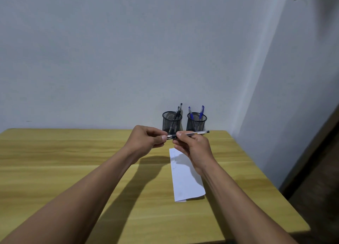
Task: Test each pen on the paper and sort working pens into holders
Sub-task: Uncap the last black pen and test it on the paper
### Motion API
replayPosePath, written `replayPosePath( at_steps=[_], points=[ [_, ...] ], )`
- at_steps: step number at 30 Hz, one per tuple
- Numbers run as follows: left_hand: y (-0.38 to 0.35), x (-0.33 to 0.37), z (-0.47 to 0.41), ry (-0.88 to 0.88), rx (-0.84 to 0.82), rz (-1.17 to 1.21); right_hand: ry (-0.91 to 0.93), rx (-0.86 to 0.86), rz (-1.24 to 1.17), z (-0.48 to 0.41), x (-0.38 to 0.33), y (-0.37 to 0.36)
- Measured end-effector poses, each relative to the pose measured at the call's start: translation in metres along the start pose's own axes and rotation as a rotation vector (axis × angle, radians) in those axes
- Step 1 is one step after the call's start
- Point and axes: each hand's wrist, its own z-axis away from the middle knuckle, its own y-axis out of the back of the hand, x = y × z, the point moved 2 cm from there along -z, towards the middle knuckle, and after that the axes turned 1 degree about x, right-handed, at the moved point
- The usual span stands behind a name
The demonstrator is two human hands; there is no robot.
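Note:
I hold a clear-barrelled pen (197,133) level in the air above the far end of the white paper (185,177). My right hand (192,144) grips its barrel near the dark grip section. My left hand (146,141) pinches the tip end, where a cap may be, though I cannot tell. Behind my hands, against the wall, stand two black mesh holders. The left holder (171,121) has black pens in it, the right holder (196,122) has blue pens. Faint scribbles mark the paper's far left part.
The wooden table (73,161) stretches wide to the left of the paper. Its right edge runs close to the paper, beside a white wall corner and dark floor (315,188). The holders stand at the table's back edge against the wall.

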Motion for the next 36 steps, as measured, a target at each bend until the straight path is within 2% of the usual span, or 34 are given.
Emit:
replayPosePath(
  at_steps=[8,11,13,16,21,31,34,36],
  points=[
    [-0.006,-0.014,-0.006,0.035,-0.006,-0.019,-0.025,0.014,0.017,-0.006,0.013,0.002],
    [0.014,-0.023,-0.014,0.076,0.085,-0.057,-0.037,0.126,-0.075,-0.015,0.012,0.019],
    [0.042,-0.035,-0.020,0.116,0.157,-0.122,-0.041,0.195,-0.083,-0.022,0.010,0.040],
    [0.056,-0.054,-0.030,0.134,0.128,-0.304,-0.062,0.140,0.068,-0.022,0.017,0.045],
    [0.008,-0.064,-0.054,-0.036,0.140,-0.564,-0.083,0.065,0.215,-0.019,0.035,0.026],
    [-0.023,-0.092,-0.083,-0.032,0.165,-0.700,-0.055,0.059,0.283,-0.009,0.049,0.036],
    [-0.015,-0.086,-0.064,-0.123,0.175,-0.776,-0.047,0.073,0.263,-0.009,0.050,0.037],
    [-0.010,-0.084,-0.043,-0.196,0.123,-0.801,-0.047,0.089,0.244,-0.008,0.051,0.037]
  ],
)
